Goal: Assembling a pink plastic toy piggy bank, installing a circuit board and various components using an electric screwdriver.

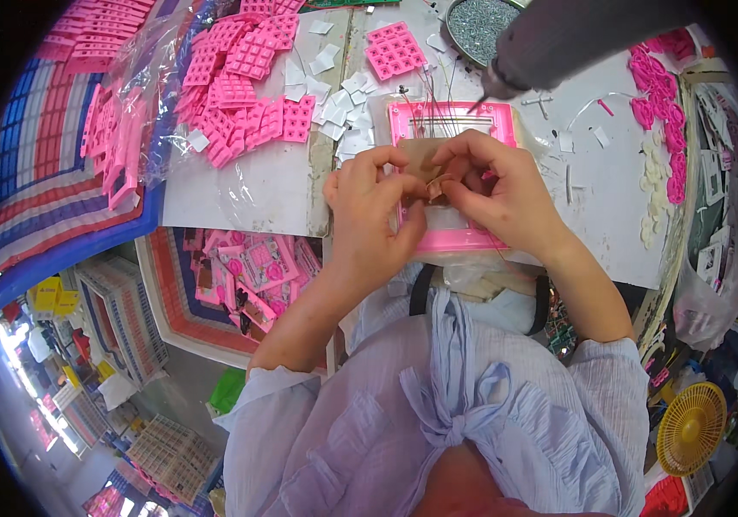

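Observation:
A pink plastic housing (448,241) lies in front of me on the worktable, with thin dark and red wires (432,114) rising from its far part. Over its middle, my left hand (374,212) and my right hand (503,191) meet, fingertips pinched close together. Between them is a small brown piece (437,187); its exact kind is hard to make out. Behind the fingers a flat brownish part (421,156) shows inside the housing. My fingers cover much of the housing's interior.
Above the housing hangs a dark power screwdriver (515,69), near a round dish of small screws (482,30). Pink keypad parts (235,82) and white squares (347,103) lie left; pink cord bundles (669,112) right. A bin of pink pieces (252,271) stands below left.

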`<state>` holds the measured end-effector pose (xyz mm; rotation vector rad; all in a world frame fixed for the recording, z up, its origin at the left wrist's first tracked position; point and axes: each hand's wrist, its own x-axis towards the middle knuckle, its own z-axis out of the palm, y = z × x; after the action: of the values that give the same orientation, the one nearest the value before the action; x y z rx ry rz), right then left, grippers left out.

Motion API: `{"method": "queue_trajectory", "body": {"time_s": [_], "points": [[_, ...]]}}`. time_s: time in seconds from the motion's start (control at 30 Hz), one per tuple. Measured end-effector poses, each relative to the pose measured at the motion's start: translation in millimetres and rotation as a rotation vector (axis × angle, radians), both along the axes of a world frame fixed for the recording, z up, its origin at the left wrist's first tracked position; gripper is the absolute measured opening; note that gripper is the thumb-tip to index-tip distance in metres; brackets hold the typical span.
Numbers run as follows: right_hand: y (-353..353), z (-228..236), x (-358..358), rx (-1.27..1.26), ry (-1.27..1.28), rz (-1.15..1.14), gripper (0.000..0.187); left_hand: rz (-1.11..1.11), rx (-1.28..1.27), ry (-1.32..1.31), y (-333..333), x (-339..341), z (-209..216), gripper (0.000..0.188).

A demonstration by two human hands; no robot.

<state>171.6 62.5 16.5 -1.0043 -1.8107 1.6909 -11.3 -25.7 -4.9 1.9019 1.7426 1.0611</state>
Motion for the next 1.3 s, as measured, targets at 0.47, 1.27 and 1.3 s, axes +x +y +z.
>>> {"method": "queue_trajectory", "body": {"time_s": [0.47, 1.27, 1.3], "points": [[-0.7, 4.8, -2.2, 0.035, -0.025, 0.022, 0.024, 0.000, -0.025, -0.064, 1.0, -0.4, -2.4, 0.013], [-3.2, -1.2, -5.4, 0.658, -0.105, 0.140, 0.034, 0.038, -0.043, -0.063, -0.8, -0.1, -5.1, 0.012], [-2.7, 0.8, -5.4, 0.634, -0.090, 0.142, 0.031, 0.041, -0.023, -0.057, -0.5, -0.4, -2.7, 0.013]]}}
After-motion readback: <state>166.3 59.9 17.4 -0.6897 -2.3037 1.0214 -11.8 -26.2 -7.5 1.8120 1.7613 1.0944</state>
